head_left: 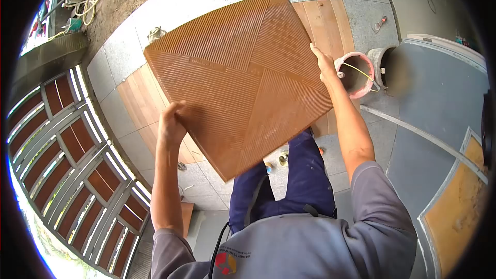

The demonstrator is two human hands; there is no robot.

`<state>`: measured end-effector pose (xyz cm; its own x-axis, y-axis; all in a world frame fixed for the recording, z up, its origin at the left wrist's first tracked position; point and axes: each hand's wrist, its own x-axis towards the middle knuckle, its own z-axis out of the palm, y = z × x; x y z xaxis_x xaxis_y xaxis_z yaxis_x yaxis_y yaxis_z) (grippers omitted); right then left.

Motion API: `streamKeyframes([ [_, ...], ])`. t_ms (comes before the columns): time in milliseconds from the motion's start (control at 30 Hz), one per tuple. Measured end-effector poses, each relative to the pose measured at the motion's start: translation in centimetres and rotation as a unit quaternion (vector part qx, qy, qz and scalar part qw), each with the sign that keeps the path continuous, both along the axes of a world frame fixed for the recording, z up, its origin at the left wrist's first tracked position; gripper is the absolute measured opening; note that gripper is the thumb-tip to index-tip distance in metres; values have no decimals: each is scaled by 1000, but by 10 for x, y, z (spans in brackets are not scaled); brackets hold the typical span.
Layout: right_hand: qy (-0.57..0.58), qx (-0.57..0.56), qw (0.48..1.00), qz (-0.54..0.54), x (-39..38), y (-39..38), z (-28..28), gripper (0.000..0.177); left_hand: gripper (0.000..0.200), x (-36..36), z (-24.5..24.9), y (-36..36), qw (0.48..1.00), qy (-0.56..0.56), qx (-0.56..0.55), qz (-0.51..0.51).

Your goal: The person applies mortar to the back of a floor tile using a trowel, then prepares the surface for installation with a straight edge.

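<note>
A large square brown tile [227,88], its ribbed face towards the camera, is held up tilted above the floor. My left hand [173,121] grips its left edge, fingers wrapped round it. On the opposite edge, my right hand [324,64] is closed with the fingers lying along and behind the rim. Beneath the tile lie grey floor tiles [116,57] and wood-patterned tiles [139,95]; the tile hides part of them.
A pinkish bucket [356,75] with a yellow handle stands right of my right hand, beside another container [385,67]. Slatted gate panels [77,160] line the left. A long metal bar [423,139] crosses grey boards at right. A small tool [380,24] lies upper right.
</note>
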<state>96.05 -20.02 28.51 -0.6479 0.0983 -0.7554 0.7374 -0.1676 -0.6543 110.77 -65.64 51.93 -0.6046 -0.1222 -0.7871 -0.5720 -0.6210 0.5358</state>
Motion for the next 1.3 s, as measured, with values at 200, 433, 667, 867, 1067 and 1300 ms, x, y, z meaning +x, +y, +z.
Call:
streamKeyframes([
  [200,68,110,991,-28,5,-45,-27,42,51,14,-175,-38,997,-4,-42,67],
  [433,47,108,993,8,11,-58,-66,40,61,20,-263,-67,996,-31,-51,59],
  [667,63,111,992,11,9,-64,-74,44,62,18,-298,-72,997,-36,-41,50],
  [867,39,138,989,39,10,-63,-71,48,68,17,-304,-70,998,-17,-63,25],
  [1067,28,219,970,102,14,-63,-70,60,79,17,-286,-68,981,-81,-171,-31],
  [1300,106,337,925,140,51,-30,-33,58,77,22,-286,-74,968,-148,-196,-56],
])
